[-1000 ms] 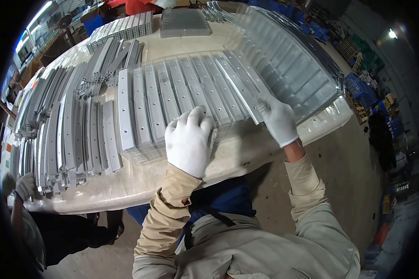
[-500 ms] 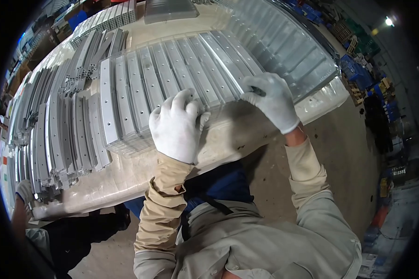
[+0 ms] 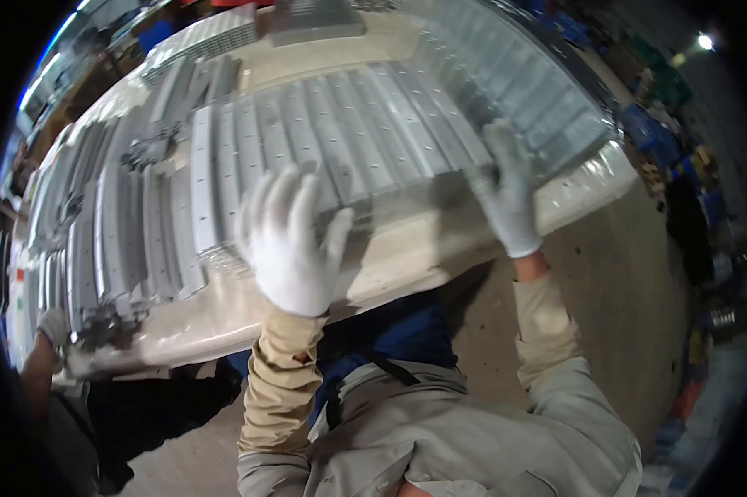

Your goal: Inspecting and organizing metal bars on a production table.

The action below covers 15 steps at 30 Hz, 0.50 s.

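My left hand [image 3: 289,244], in a white glove, is open with its fingers spread at the near edge of a clear plastic tray. In that tray [image 3: 224,255] lie several long grey metal strips [image 3: 340,137] side by side, each with small holes. At the tray's near right corner my right hand [image 3: 507,192], also gloved, is open with fingers apart. Whether its fingertips touch the last strip or the tray wall I cannot tell. Nothing shows in either hand. The picture is blurred by motion.
Stacked clear empty trays [image 3: 522,83] stand at the right. Loose metal strips [image 3: 133,224] are heaped on the left of the plastic-covered table [image 3: 390,277]. Further strips [image 3: 203,41] and a grey tray stack [image 3: 315,21] sit at the back. Another person's gloved hand [image 3: 53,327] is at far left.
Both hands have opened from curled fingers to spread ones. My left hand has shifted slightly left and nearer; my right hand has moved a little to the right. The whole view has shifted slightly.
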### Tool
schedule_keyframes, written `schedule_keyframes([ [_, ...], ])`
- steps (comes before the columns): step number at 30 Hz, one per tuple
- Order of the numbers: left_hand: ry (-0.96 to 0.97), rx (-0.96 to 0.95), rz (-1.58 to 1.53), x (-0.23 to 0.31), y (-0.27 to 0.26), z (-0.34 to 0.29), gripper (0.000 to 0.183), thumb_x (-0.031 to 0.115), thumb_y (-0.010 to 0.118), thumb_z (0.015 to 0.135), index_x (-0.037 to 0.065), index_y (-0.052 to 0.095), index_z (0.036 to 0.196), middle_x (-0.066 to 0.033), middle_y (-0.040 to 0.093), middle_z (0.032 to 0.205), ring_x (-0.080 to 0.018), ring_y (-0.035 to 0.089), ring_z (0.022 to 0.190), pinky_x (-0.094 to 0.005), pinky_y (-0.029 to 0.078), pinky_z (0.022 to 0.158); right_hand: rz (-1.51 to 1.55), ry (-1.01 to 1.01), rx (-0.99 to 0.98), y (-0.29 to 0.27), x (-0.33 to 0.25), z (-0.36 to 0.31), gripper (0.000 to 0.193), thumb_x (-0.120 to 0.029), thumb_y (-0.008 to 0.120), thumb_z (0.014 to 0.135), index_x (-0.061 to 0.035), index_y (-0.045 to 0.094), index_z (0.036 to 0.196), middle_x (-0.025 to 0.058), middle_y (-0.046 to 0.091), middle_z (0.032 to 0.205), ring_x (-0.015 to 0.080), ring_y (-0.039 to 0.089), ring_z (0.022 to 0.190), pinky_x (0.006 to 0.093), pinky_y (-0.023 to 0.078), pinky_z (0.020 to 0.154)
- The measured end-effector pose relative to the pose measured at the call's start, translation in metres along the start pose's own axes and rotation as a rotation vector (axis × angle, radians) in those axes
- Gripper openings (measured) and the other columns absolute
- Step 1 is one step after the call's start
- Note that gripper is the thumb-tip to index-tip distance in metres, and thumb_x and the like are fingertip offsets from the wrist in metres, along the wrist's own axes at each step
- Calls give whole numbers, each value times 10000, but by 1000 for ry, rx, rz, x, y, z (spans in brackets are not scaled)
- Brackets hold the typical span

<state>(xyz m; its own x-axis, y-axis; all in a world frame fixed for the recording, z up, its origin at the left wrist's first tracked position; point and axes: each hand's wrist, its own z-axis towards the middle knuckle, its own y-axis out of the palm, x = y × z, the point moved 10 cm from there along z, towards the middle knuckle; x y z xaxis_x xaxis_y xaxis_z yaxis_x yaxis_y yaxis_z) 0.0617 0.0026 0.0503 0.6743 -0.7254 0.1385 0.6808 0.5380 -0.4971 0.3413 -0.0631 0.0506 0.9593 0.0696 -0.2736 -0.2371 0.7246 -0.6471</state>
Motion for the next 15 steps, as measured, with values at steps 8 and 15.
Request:
schedule_keyframes([
  [8,-1017,-172,-647,-171,0,-74,638,316,575,1058,-79,396,1525,-260,495,1515,-342,453,1438,-387,332,1216,696,578,57,43,97,-33,468,-250,464,1092,66,548,1426,139,577,1453,224,503,1364,338,347,1168],
  [15,-982,22,-784,-159,-6,-87,543,305,532,1086,-85,494,1462,-231,560,1455,-291,519,1369,-344,387,1156,615,697,189,32,90,-65,470,-226,438,1095,70,509,1453,155,531,1496,224,488,1381,351,356,1170],
])
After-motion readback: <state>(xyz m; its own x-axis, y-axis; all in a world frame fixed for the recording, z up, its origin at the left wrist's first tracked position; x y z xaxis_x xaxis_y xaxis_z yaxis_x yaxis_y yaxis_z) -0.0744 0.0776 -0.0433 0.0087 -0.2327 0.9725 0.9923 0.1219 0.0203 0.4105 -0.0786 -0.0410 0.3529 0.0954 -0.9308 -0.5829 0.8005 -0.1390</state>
